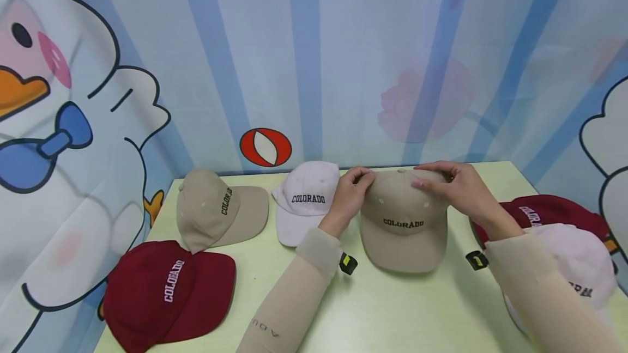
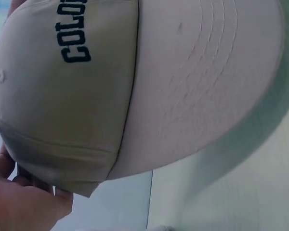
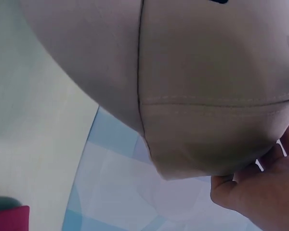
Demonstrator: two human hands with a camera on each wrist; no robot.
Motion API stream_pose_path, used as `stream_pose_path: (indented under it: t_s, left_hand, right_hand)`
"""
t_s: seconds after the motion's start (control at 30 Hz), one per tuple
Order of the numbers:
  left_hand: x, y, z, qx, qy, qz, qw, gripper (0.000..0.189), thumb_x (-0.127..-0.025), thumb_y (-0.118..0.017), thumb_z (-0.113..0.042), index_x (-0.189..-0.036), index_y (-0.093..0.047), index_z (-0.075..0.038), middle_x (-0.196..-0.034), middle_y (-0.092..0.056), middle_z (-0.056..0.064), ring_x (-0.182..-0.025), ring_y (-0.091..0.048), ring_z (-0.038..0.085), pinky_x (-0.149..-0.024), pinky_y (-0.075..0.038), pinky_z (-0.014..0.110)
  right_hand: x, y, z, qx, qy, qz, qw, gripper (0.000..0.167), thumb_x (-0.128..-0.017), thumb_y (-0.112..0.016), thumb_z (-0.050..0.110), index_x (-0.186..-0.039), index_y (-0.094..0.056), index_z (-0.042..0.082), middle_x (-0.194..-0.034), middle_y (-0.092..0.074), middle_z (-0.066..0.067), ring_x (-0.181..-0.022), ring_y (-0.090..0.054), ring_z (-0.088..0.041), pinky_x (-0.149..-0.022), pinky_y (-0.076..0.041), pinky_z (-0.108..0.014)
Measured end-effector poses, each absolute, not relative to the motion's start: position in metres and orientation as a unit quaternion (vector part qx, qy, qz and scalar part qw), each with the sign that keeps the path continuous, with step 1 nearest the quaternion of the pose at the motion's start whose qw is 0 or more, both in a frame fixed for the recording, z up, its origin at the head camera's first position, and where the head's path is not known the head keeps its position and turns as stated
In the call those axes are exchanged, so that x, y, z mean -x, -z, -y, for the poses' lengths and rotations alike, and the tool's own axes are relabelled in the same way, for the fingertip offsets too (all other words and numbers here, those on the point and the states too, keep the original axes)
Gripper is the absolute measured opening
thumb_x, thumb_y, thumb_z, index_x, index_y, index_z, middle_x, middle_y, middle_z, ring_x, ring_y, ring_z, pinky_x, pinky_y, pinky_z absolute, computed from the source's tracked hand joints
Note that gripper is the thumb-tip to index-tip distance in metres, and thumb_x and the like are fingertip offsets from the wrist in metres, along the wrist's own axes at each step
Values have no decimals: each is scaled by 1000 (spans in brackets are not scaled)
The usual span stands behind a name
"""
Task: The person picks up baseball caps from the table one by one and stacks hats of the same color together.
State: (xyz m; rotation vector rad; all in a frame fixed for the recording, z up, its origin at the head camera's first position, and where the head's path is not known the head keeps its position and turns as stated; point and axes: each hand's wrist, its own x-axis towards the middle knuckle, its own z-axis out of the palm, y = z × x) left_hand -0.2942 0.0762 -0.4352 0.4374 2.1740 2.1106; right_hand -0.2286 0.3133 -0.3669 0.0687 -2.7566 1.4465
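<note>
Six caps lay on the table [image 1: 392, 309] — two beige, two maroon, two pale pink; the left hand [image 1: 350, 192] and right hand [image 1: 453, 187] gripped the crown of the middle beige cap [image 1: 403, 222], its brim pointing toward the person.

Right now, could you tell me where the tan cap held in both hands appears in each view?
Head: the tan cap sits centre on the table, left hand and right hand on its crown.
Left wrist: fills the upper frame, brim right.
Right wrist: fills the top.
Shared landmark: the black COLORADO lettering, seen in the head and left wrist views.
</note>
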Motion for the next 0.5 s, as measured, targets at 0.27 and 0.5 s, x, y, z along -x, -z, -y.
stream_pose_path:
  t_s: [0.27,0.5]
  left_hand:
    - [303,438,-69,-149,-695,-701,59,27,-105,-59,-23,-125,-72,-11,-131,-66,6,-122,-60,18,-110,-48,39]
    - [310,443,-65,-145,-703,-694,60,36,-101,-55,-8,-135,-65,-9,-145,-56,8,-141,-50,21,-121,-39,39]
  right_hand:
    - [241,376,-310,-1,-488,872,29,60,-90,-78,50,-136,-68,12,-145,-60,-13,-118,-58,-9,-81,-54,-18]
    - [255,384,-305,11,-505,862,28,65,-89,-79,51,-138,-66,11,-151,-56,-13,-138,-52,-28,-95,-53,-30]
